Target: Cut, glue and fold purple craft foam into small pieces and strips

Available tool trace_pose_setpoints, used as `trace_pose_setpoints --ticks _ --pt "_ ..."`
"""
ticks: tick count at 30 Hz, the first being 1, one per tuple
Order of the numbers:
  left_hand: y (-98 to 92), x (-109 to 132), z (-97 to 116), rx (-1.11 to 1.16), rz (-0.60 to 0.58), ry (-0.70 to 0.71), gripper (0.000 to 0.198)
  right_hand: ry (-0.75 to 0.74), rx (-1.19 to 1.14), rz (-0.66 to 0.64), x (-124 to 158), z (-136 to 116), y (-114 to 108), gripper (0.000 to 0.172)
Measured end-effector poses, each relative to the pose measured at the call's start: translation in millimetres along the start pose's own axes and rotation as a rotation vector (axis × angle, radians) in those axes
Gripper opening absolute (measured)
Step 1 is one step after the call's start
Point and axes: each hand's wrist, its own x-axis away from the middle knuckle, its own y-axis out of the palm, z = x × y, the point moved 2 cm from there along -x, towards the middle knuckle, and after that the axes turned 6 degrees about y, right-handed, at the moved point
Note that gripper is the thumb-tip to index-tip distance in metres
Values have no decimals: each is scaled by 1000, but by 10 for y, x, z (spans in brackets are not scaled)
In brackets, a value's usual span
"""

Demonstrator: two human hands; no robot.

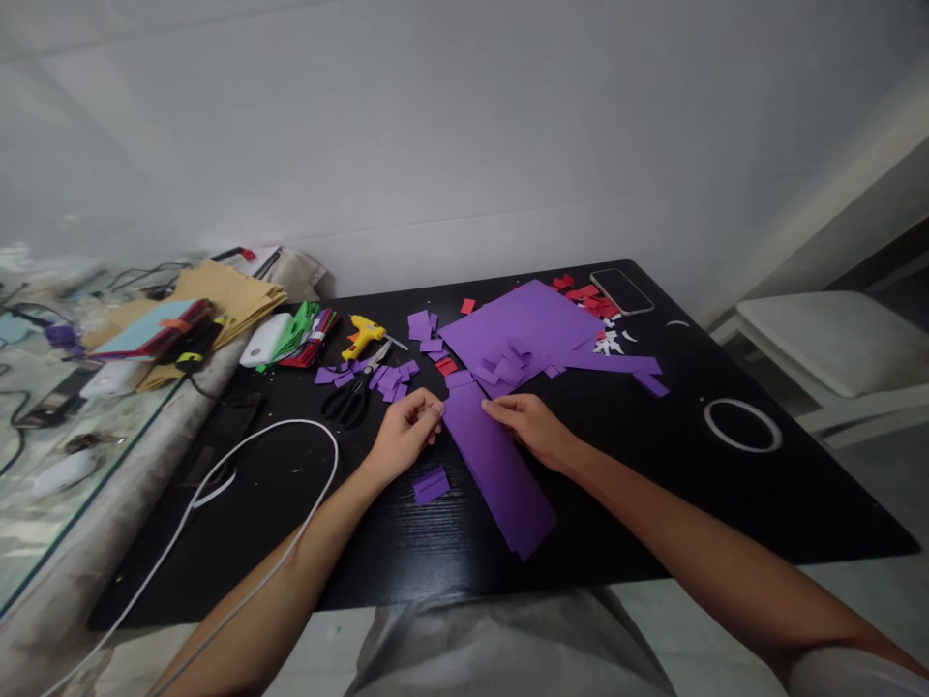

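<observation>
At frame centre, the left hand (406,431) and right hand (535,428), grips pinched closed on the wide purple strip (500,476), should keep its edges even.

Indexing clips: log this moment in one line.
left hand: at purple strip, left edge | right hand: same strip, right edge | beyond: purple sheet | leftward: scissors, yellow glue gun

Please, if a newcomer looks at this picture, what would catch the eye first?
Probably the long purple piece in the middle, with the left hand at its left edge and the right hand at its right. Just beyond lies a large purple sheet, bright against the black table. The yellow glue gun stands out to the sheet's left, near black-handled scissors.
</observation>
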Motion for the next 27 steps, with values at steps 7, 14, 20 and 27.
trace_pose_setpoints --ticks 7,14,20,27 --pt "-37 -15 -4 -9 6 -17 30 -55 51 45 25 -30 7 46" --pt "-27 -10 -4 19 -85 -59 28 -57 150 38 66 -62 28 46" --pt "16 12 57 0 -167 -22 30 -25 227 -81 82 -8 90 44" --pt "69 61 52 -64 -336 -12 24 -45 385 -279 95 41 144 43"
